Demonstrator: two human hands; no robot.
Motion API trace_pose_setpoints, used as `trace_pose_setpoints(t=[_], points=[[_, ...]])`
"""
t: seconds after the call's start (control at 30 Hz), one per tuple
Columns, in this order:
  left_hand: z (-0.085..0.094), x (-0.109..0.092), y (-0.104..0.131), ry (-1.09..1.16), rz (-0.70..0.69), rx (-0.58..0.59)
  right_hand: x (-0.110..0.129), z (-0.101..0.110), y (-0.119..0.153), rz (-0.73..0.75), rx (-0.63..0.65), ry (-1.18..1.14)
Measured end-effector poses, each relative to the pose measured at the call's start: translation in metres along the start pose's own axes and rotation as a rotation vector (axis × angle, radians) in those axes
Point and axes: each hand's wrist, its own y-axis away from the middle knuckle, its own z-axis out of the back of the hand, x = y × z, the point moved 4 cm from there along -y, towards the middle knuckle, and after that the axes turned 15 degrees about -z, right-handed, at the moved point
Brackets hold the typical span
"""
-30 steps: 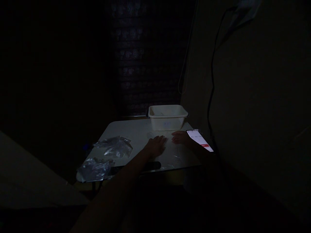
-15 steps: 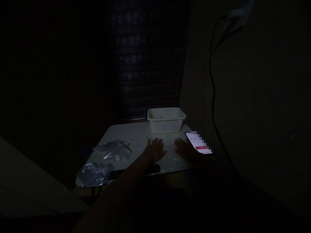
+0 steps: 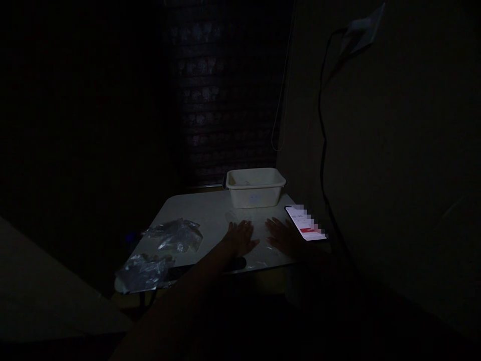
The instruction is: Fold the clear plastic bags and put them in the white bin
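Note:
My left hand point(image 3: 241, 237) lies with its fingers stretched out over a clear plastic bag point(image 3: 259, 255) on the white table point(image 3: 188, 205). To its right, my right hand point(image 3: 280, 234) also rests with fingers spread, at the bag's right side. The bag is thin and see-through, so its outline is hard to make out in the dim light. Behind both hands stands a white plastic tub point(image 3: 255, 196). A lit phone point(image 3: 305, 225) lies just right of my right hand.
Crumpled clear plastic bags point(image 3: 180, 235) lie on the table's left side, with another crinkled bag point(image 3: 145, 273) at the near left corner. A dark cable point(image 3: 322, 135) hangs down the right wall from an outlet point(image 3: 364, 32). A dark patterned blind point(image 3: 203, 95) is behind the table.
My right hand has moved slightly left and nearer to my left hand. Both hands stay spread on the plastic; the view has shifted a little.

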Motion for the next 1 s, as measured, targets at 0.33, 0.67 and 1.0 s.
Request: trace_pose_setpoints(t=[0.33,0.67,1.0], points=[[0.0,-0.002,0.001,-0.052,0.005,0.015,-0.001,-0.006,-0.001,-0.054,0.008,0.034],[-0.002,-0.007,0.003,-0.055,-0.023,-0.023,-0.001,-0.009,-0.009,-0.037,-0.061,0.063],[0.001,0.004,0.011,-0.027,0.027,-0.001,-0.009,-0.01,-0.012,-0.068,-0.093,0.097]])
